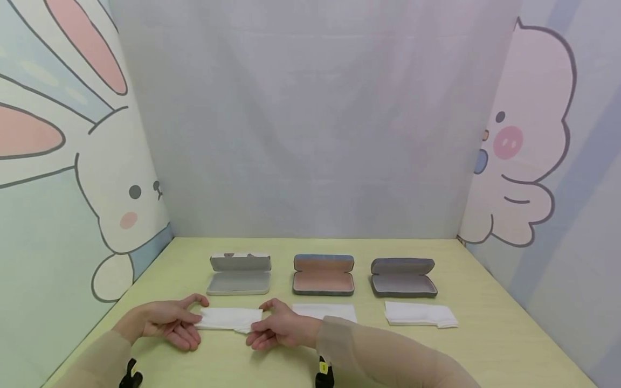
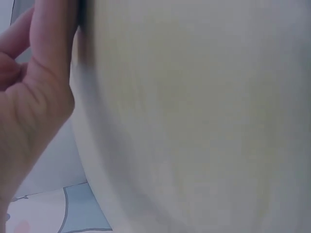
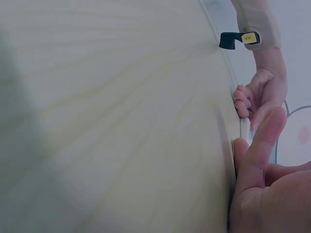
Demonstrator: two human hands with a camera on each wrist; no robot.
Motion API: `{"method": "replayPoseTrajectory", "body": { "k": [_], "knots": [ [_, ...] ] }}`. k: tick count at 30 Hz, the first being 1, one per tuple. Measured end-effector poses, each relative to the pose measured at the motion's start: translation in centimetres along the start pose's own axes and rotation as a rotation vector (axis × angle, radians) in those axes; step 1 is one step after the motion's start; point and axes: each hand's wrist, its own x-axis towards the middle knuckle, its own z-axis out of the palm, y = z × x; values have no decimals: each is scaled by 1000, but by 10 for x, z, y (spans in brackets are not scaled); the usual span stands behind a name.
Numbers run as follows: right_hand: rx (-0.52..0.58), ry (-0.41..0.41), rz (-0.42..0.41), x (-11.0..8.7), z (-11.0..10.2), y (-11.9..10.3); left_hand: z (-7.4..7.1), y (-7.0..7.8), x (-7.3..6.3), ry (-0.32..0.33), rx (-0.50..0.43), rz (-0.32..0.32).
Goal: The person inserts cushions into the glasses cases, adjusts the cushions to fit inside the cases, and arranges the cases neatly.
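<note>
A folded white cloth lies flat on the table between my two hands. At its left end, my left hand touches it with the thumb while the index finger reaches past the far edge. My right hand touches the right end, thumb and index finger spread apart. The remaining fingers of both hands hang loosely bent. Behind this cloth sits a white glasses case with its lid raised. In the right wrist view, my left hand appears beyond the right thumb, with a thin strip of cloth beside it.
Two more glasses cases, one pink-lined and one grey, stand in the same row, lids raised. A second white cloth is partly behind my right arm; a third cloth lies right. Printed panels flank the pale yellow table.
</note>
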Motion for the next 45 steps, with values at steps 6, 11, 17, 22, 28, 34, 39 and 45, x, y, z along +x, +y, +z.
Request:
{"method": "replayPoseTrajectory", "body": {
  "k": [6, 11, 17, 22, 28, 34, 39, 45],
  "knots": [
    [-31, 27, 14, -1, 2, -2, 8, 2, 1, 42, 37, -3],
    [-60, 59, 7, -1, 5, -2, 15, 5, 1, 121, 115, -3],
    [-99, 101, 8, -2, 8, -4, 23, 8, 4, 221, 196, -19],
    [-148, 128, -15, -3, 12, -6, 29, 9, 6, 282, 235, -24],
    [-196, 151, -19, -4, 14, -7, 35, 9, 11, 349, 273, -8],
    [-222, 151, -13, -1, 12, -9, 33, 11, 12, 359, 245, 5],
    [-226, 132, 7, 2, 8, -14, 28, 13, 10, 314, 210, 26],
    [-219, 99, -14, 4, 1, -25, 23, 23, 9, 312, 211, 46]
  ]
}}
